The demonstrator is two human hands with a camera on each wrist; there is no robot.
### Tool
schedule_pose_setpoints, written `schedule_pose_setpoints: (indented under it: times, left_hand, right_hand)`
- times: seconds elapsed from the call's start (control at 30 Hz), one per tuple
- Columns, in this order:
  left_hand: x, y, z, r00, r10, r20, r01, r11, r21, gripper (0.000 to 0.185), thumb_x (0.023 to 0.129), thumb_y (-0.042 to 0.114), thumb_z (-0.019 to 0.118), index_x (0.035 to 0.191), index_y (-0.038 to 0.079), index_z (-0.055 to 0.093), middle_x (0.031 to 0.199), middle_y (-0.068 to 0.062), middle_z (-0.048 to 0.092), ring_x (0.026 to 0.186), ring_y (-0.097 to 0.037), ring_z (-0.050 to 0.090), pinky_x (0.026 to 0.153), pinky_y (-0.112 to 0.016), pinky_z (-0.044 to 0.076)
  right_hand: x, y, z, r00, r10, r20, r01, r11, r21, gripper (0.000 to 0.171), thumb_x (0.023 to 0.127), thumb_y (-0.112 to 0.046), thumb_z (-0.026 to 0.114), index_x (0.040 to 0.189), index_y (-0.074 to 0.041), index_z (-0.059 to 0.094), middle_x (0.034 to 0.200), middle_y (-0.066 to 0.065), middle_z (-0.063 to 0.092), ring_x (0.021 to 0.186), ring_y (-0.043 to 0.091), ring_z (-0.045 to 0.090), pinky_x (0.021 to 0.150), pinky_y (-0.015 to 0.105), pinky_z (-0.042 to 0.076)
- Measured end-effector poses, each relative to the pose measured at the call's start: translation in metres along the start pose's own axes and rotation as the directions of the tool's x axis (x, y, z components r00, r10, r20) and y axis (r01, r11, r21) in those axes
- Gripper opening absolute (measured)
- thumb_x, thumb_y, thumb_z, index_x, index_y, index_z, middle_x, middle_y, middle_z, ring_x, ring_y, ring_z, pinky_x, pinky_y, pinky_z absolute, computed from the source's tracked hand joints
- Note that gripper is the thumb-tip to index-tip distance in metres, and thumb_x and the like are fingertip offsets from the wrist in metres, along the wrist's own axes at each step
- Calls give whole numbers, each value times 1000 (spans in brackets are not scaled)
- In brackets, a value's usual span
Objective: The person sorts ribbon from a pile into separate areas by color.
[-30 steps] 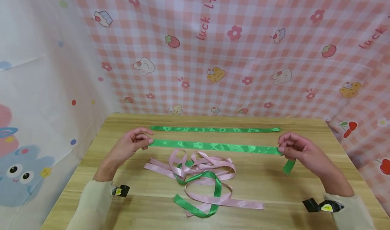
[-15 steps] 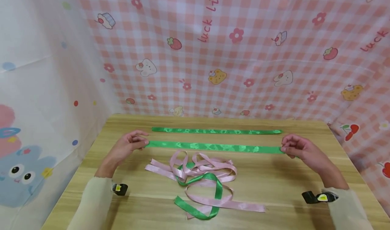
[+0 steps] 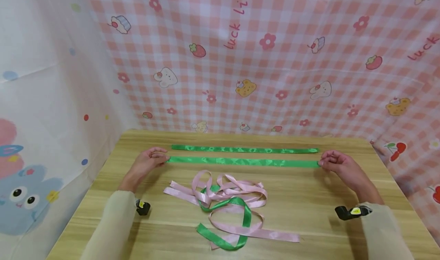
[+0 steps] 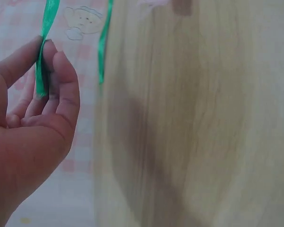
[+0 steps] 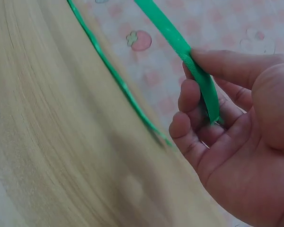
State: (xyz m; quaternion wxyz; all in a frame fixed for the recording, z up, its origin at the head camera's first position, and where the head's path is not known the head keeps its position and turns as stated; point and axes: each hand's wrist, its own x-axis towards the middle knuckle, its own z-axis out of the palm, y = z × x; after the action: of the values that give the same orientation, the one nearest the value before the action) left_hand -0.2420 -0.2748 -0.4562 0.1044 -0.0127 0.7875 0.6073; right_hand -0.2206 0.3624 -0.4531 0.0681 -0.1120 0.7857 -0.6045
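A green satin ribbon is stretched straight between both hands above the table. My left hand pinches its left end between thumb and fingers; in the left wrist view a short green tail hangs past the thumb of that hand. At the other end, my right hand pinches the ribbon, and the right wrist view shows its tail lying against the curled fingers of the hand. Just behind, a second green ribbon lies straight along the back of the table, roughly parallel to the held one.
Loosely looped pink ribbons lie mid-table in a tangle. A curled green ribbon runs through them toward the front. Behind the wooden table hangs a pink checked cloth, with a white printed cloth at the left.
Both hands have moved slightly toward the back, bringing the taut ribbon closer to the rear one. The right hand has shifted its grip nearer the ribbon's end; the dangling tail no longer shows from the head.
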Motion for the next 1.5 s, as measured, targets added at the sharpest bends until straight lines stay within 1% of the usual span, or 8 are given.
schedule_pose_setpoints:
  times: [0.17,0.3,0.5,0.63,0.83,1.0,1.27,1.5]
  left_hand:
    - [11,-6,4,1000,-3,-15,2,998,-70,45,96,6,64,134,-10,47,97,5,69,88,-13,68,86,-29,56]
    - [20,-9,9,998,-26,-60,21,996,-91,47,94,4,65,134,-12,46,90,6,68,80,-9,68,80,-25,57]
    - [33,-12,13,981,-69,-183,54,995,-90,43,95,3,63,133,-11,47,84,8,69,71,-4,66,73,-20,56]
    - [41,-15,15,964,-81,-254,53,992,-113,43,95,-1,61,134,-10,46,82,7,69,66,-2,64,68,-18,55]
    - [45,-16,19,938,-124,-325,74,984,-160,45,91,-2,66,131,-9,48,79,7,67,61,-2,62,62,-16,54]
    - [46,-17,22,910,-165,-380,89,974,-209,44,89,-3,68,128,-9,49,75,8,66,58,-2,60,57,-15,51]
    - [48,-22,26,892,-164,-421,78,974,-214,45,87,-2,71,126,-9,50,72,9,65,57,-2,59,56,-16,50]
    - [50,-23,29,883,-155,-444,52,971,-235,44,86,-4,71,123,-10,49,68,11,64,57,-2,60,55,-16,50]
  right_hand:
    - [10,12,-1,994,65,-86,-65,998,-5,16,97,-13,64,105,-3,54,84,-10,66,76,5,61,66,26,51]
    - [19,21,0,976,106,-192,-110,994,-9,18,95,-15,68,101,-7,54,77,-14,64,69,4,58,61,23,51]
    - [31,32,6,950,128,-285,-86,984,155,22,92,-3,68,102,1,49,73,-14,69,60,4,59,54,20,50]
    - [34,36,10,915,177,-363,-110,974,198,23,91,-1,68,103,0,49,73,-17,69,58,2,57,52,18,48]
    - [38,39,12,846,273,-458,-224,962,159,27,90,-10,72,105,-6,49,65,-18,58,53,0,50,48,18,45]
    - [41,40,14,829,266,-491,-257,962,87,27,90,-10,71,106,-4,49,62,-18,54,49,1,49,46,18,45]
    - [47,41,20,779,281,-561,-302,952,56,26,88,-8,72,102,-5,50,56,-20,49,43,2,47,43,18,42]
    - [51,46,18,765,275,-583,-314,949,35,28,86,-9,73,103,-6,51,57,-24,53,42,1,48,42,19,44]
